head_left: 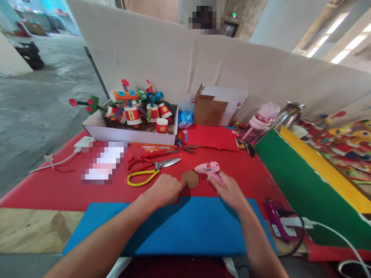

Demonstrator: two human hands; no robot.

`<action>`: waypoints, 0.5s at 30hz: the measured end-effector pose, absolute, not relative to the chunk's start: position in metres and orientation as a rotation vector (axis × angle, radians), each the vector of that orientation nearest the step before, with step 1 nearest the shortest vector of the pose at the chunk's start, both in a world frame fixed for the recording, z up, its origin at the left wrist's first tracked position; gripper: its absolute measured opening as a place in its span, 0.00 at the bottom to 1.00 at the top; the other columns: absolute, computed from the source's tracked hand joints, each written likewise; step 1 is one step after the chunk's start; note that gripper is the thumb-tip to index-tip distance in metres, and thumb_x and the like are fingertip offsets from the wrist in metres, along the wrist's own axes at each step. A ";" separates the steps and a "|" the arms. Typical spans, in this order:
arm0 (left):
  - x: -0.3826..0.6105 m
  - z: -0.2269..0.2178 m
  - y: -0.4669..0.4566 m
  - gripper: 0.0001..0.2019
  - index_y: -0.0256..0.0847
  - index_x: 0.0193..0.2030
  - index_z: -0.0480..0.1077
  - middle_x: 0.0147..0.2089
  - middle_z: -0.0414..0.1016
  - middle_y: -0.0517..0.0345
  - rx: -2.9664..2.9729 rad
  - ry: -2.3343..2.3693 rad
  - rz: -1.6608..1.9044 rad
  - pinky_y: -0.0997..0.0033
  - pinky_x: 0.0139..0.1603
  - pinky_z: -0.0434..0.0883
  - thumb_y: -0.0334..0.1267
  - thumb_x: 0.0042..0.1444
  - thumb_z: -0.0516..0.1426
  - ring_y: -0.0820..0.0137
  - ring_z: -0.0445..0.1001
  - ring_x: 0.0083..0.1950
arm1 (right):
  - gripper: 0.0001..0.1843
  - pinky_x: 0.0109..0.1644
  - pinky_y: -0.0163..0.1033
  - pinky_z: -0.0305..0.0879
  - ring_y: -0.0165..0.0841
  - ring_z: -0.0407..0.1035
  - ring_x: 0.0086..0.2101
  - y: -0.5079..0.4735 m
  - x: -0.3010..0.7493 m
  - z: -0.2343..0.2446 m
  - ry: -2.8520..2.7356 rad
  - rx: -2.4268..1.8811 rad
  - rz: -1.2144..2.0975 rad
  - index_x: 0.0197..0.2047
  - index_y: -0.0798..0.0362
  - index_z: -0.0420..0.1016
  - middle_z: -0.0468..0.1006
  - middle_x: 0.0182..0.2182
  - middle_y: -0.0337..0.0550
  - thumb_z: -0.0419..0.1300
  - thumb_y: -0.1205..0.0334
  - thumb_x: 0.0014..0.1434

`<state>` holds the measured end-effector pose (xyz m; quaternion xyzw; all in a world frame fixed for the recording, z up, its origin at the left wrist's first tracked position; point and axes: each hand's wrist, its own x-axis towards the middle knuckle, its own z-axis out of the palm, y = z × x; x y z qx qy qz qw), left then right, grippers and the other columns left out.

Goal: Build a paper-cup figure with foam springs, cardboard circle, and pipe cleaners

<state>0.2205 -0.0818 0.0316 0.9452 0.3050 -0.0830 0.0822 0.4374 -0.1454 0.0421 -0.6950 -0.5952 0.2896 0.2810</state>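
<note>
Left hand [167,189] apparently pinches the cardboard disc [190,180] by its edge, leaving its face accessible; right hand [229,190] clamps fingers around the pink glue gun [211,169].

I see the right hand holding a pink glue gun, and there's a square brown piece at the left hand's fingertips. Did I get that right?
Nearly! The brown piece is round, not square, as the head view shows. It is at the left hand's fingertips, and the right hand does hold the pink glue gun.
</note>
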 end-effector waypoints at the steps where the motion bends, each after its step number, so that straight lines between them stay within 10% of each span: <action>1: 0.221 0.031 -0.082 0.14 0.36 0.44 0.74 0.29 0.79 0.43 2.822 0.913 -0.245 0.65 0.30 0.70 0.29 0.55 0.51 0.54 0.80 0.33 | 0.18 0.33 0.38 0.65 0.38 0.74 0.30 -0.146 0.438 0.042 -1.609 -1.862 0.766 0.46 0.51 0.74 0.79 0.28 0.44 0.52 0.49 0.61; 15: 0.220 0.031 -0.082 0.14 0.35 0.46 0.73 0.29 0.79 0.45 2.839 0.918 -0.271 0.70 0.28 0.64 0.30 0.54 0.52 0.59 0.79 0.32 | 0.19 0.39 0.39 0.68 0.40 0.76 0.37 -0.150 0.439 0.046 -1.652 -1.865 0.751 0.50 0.51 0.73 0.82 0.36 0.47 0.51 0.50 0.63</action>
